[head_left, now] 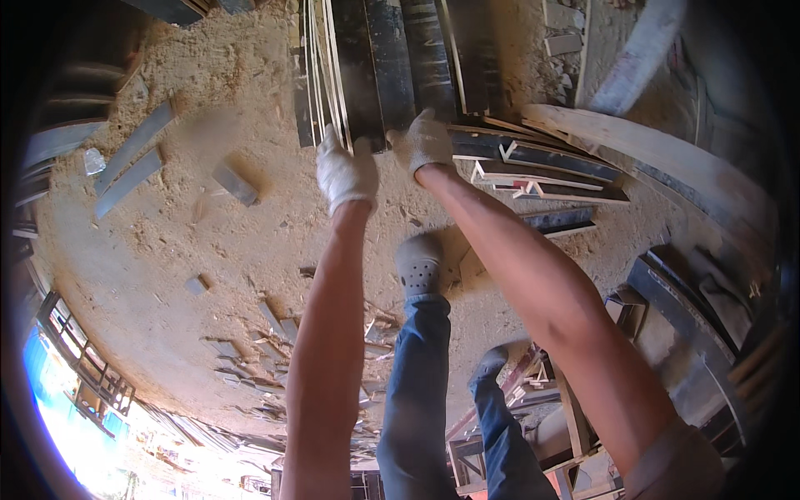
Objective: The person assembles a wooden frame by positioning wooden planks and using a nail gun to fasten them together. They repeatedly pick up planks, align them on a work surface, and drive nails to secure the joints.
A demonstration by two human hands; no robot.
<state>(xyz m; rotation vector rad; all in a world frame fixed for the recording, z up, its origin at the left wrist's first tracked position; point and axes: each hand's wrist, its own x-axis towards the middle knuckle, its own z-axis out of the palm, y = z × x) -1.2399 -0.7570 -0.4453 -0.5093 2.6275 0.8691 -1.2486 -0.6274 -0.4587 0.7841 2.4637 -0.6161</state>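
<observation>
My left hand (346, 173), in a white work glove, grips the near end of a stack of dark-faced boards. Its fingers lie by several boards on edge (325, 75) that show pale edges, and its thumb is close to a flat dark board (358, 79). My right hand (422, 143), gloved as well, holds the near end of the dark boards (429, 62) just to the right. Its thumb points toward the left hand. The undersides of the boards and some fingertips are hidden.
Shorter dark boards with pale edges (550, 171) lie piled at the right. A long curved-looking beam (658, 146) runs behind them. Loose strips (133, 150), a block (236, 183) and wood scraps (258, 358) litter the dusty floor around my shoes (419, 262).
</observation>
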